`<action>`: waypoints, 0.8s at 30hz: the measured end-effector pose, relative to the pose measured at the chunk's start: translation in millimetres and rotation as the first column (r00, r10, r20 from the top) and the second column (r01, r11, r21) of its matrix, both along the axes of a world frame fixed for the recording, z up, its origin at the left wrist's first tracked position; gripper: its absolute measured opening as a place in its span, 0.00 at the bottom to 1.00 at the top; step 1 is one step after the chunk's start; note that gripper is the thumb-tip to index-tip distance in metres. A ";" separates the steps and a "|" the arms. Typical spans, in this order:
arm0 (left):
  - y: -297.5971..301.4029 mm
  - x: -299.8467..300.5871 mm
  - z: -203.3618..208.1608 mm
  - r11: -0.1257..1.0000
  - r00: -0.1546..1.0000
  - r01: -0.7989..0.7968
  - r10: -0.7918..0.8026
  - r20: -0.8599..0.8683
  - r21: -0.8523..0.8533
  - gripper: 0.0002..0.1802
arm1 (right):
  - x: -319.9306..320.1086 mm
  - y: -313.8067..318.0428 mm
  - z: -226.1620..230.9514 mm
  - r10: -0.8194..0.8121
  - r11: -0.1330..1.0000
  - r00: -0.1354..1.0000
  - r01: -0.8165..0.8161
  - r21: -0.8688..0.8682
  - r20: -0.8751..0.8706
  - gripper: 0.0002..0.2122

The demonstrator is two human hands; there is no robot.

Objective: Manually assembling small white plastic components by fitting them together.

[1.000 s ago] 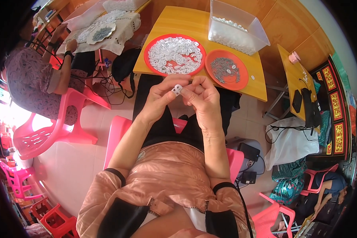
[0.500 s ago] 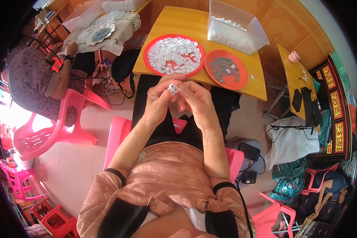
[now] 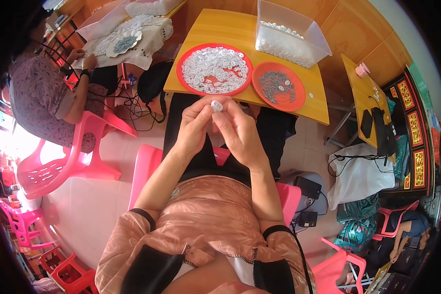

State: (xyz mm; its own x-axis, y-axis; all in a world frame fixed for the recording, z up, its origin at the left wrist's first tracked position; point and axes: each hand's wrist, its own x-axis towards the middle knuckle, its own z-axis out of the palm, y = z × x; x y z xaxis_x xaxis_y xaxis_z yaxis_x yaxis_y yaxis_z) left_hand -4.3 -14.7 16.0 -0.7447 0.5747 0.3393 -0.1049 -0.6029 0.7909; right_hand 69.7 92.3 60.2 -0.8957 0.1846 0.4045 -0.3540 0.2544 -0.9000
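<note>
**White oval piece held at both hands' fingertips, before two round trays**

Yellow wooden table (image 3: 225,29): flat top, straight edges, smooth finish. Left of it, a smaller surface draped in pale patterned cloth (image 3: 149,51), bearing a light dish (image 3: 138,38) of grey bits and loose whitish pieces.

Rectangular bin (image 3: 318,44), translucent plastic, thin-walled, at the yellow table's far side. Contents: a bed of white pieces, sloping and well below the rim.

Red tray (image 3: 181,76), round, with a raised glossy rim, at the table's front edge. Contents: many white pieces (image 3: 213,56), flat, rounded, smooth; red base shows through in patches.

Orange-red tray (image 3: 282,106), round and smaller, just right of the red one. Contents: a tangled heap of thin grey metallic-looking parts (image 3: 269,81), individual shape too fine to resolve; two white pieces lie among them.

Left hand (image 3: 193,127): nearly closed, thumb and fingers pinching the held piece. Right hand (image 3: 242,130): fingers curled, thumb tip at the piece's lower edge; cannot tell whether it grips anything.

Held piece (image 3: 216,106): white, oval, smooth-looking, with darker marks on its face; located between the hands, near the red tray's front rim.
</note>
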 end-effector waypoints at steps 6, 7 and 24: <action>-1.6 -0.1 -1.4 0.995 1.000 0.010 -0.010 -0.001 0.104 0.22 | -4.6 -1.5 -12.5 -0.097 0.913 0.976 0.166 0.373 -0.197 0.08; -1.3 1.1 -0.6 0.995 1.000 0.009 -0.009 -0.001 0.103 0.22 | -5.7 -2.5 -14.2 -0.108 0.882 0.957 0.217 0.419 -0.268 0.07; 10.4 27.1 9.5 0.991 0.988 -0.129 0.124 0.090 0.047 0.19 | -10.7 -9.1 -25.2 -0.278 0.775 0.877 0.445 0.448 -0.391 0.08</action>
